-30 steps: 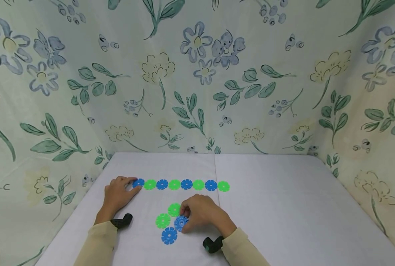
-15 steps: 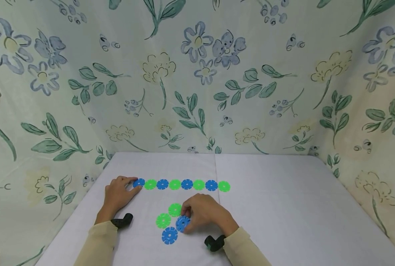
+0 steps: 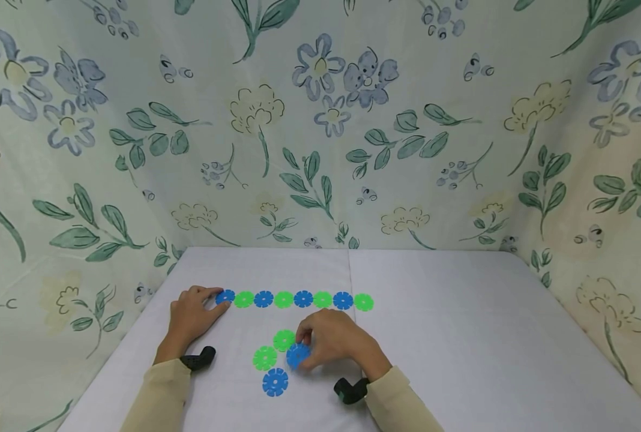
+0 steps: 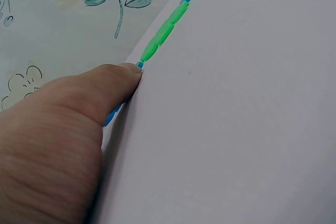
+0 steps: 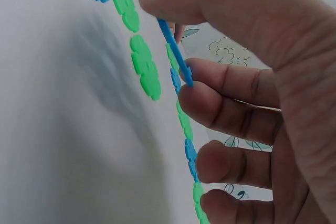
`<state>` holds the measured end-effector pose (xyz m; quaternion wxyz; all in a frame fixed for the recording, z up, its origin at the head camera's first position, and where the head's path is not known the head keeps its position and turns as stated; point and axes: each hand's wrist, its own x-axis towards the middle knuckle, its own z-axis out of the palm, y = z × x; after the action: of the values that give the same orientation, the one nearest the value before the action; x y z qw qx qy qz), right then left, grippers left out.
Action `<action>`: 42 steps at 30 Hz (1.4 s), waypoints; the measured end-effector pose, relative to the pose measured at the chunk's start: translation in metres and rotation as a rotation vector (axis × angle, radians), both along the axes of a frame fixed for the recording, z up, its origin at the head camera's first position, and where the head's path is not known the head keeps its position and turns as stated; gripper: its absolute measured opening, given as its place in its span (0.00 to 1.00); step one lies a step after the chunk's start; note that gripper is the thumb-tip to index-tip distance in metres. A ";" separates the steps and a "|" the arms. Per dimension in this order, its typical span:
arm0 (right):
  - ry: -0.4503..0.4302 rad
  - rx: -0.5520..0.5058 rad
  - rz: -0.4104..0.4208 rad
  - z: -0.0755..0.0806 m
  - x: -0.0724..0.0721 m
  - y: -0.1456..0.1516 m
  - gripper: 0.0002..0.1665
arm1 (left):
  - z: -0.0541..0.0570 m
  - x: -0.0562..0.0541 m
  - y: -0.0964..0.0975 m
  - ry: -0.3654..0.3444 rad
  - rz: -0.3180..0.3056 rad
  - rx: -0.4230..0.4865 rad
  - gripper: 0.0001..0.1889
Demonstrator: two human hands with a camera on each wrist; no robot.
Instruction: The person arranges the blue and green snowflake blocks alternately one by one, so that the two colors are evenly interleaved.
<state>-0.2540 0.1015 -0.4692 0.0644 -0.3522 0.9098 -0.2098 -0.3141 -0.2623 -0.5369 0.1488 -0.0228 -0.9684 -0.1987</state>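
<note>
My right hand (image 3: 335, 341) pinches a blue notched plastic disc (image 3: 297, 356) between thumb and fingers; in the right wrist view that disc is seen edge-on, lifted off the cloth. At the left end of a row of alternating blue and green discs, my left hand (image 3: 192, 313) holds the first blue disc (image 3: 225, 296) between thumb and forefinger. The thumb covers much of it in the left wrist view. The row runs to a green disc (image 3: 364, 302) at its right end. Beside my right hand lie two loose green discs (image 3: 265, 358) and one loose blue disc (image 3: 275, 382).
A white cloth (image 3: 461, 336) covers the table, with a crease running down its middle. Floral curtains (image 3: 320, 180) hang behind and at both sides. Each wrist wears a black camera mount (image 3: 351, 391).
My right hand has risen slightly and shifted a little right, bringing the blue disc up from the loose group. The left hand stays at the row's left end.
</note>
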 end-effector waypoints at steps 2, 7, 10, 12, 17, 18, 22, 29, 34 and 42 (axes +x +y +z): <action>0.010 -0.008 -0.008 0.003 0.001 0.001 0.21 | 0.000 0.000 0.000 0.001 0.003 -0.002 0.28; 0.009 -0.031 -0.032 0.012 0.003 0.005 0.22 | -0.002 -0.001 0.000 -0.002 0.008 -0.003 0.28; 0.012 -0.041 -0.040 0.017 0.004 0.007 0.23 | -0.002 -0.001 0.000 -0.007 0.009 0.000 0.28; 0.032 -0.044 -0.042 0.021 0.005 0.008 0.23 | -0.001 -0.001 0.000 -0.007 0.009 0.000 0.28; 0.099 -0.057 -0.057 0.029 0.006 0.011 0.23 | 0.002 0.001 0.001 0.001 0.003 -0.001 0.28; 0.109 -0.061 -0.063 0.030 0.006 0.012 0.23 | 0.002 0.001 0.001 0.001 0.001 0.000 0.28; 0.156 -0.091 -0.090 0.034 0.006 0.014 0.24 | 0.002 0.002 0.001 -0.009 0.001 -0.001 0.28; 0.280 -0.186 -0.131 0.039 0.006 0.021 0.24 | 0.003 0.000 0.001 -0.009 -0.007 0.001 0.29; 0.342 -0.221 -0.181 0.037 0.003 0.029 0.25 | 0.003 0.001 0.001 -0.012 -0.010 -0.003 0.29; 0.394 -0.252 -0.271 0.036 -0.003 0.043 0.26 | -0.002 -0.001 -0.001 -0.008 0.000 -0.005 0.31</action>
<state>-0.2570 0.1443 -0.4336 -0.1871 -0.2663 0.9104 -0.2555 -0.3153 -0.2635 -0.5393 0.1447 -0.0226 -0.9695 -0.1966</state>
